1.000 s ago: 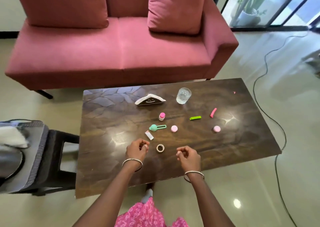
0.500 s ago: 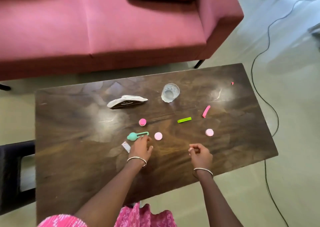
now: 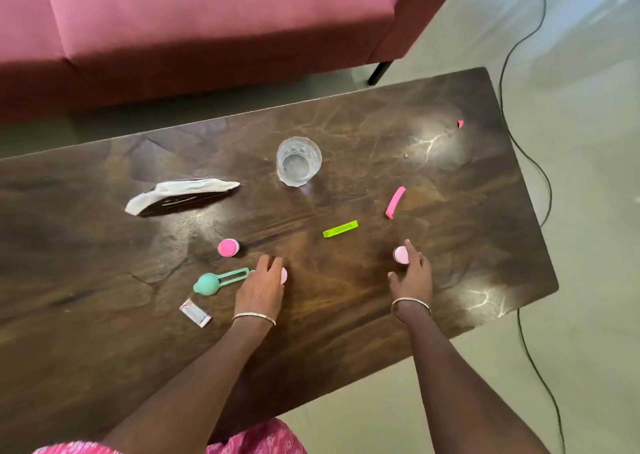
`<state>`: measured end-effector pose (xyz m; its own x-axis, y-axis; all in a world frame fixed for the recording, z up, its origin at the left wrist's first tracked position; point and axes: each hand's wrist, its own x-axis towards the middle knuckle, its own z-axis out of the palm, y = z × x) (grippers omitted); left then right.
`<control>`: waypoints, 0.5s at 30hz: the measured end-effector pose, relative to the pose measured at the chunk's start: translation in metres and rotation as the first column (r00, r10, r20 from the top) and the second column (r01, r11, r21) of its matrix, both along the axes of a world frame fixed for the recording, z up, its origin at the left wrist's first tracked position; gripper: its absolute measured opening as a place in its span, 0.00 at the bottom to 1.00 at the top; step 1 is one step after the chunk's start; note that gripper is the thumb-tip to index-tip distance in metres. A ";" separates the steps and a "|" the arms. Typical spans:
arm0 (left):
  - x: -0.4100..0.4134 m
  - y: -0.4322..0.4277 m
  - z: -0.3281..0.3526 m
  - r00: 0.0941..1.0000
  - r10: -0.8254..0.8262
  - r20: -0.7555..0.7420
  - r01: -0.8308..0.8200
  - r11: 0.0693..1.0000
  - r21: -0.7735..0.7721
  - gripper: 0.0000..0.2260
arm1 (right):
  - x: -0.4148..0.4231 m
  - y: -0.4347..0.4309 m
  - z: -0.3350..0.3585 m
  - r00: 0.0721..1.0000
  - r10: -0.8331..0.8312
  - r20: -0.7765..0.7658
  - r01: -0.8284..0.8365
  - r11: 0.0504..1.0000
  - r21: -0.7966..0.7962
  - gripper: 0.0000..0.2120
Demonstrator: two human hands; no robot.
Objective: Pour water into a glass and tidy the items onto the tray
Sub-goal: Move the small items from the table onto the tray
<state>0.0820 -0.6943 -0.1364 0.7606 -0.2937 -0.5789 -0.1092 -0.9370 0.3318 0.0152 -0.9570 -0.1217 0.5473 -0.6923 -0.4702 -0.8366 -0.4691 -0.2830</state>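
Observation:
A clear glass stands upright at the table's far middle. My left hand lies palm down with its fingers curled over a pale pink disc on the table, and only the disc's right edge shows. My right hand has its fingers spread, with the fingertips touching a second pale pink disc. A teal spoon-like tool lies just left of my left hand. Beyond it stands a pink-capped little bottle. A small sachet lies near the left wrist.
On the dark wooden table are a napkin holder at the far left, a green strip, a pink strip and a tiny pink scrap. A red sofa stands behind. A black cable runs along the floor on the right.
The view has tilted down and moved closer. My left hand went right from the teal tool onto a pink disc. My right hand opened and reached forward to the other disc.

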 end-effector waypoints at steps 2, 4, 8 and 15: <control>0.001 0.002 0.000 1.000 0.014 0.003 -0.014 1.000 -0.019 0.16 | 0.006 -0.003 -0.008 1.000 0.020 -0.012 -0.020 0.999 -0.039 0.32; 0.001 0.006 0.002 0.999 0.030 0.010 -0.030 0.998 -0.051 0.15 | 0.012 -0.003 -0.010 0.999 -0.001 -0.033 -0.002 0.997 -0.076 0.26; -0.002 0.020 0.010 0.998 0.058 0.028 -0.055 0.992 -0.112 0.16 | 0.017 0.008 -0.004 0.995 0.016 -0.096 -0.022 0.998 -0.060 0.18; -0.022 0.058 0.048 0.982 0.170 0.084 -0.152 0.970 -0.191 0.15 | -0.003 0.079 0.042 0.997 0.053 0.054 -0.056 0.996 0.066 0.18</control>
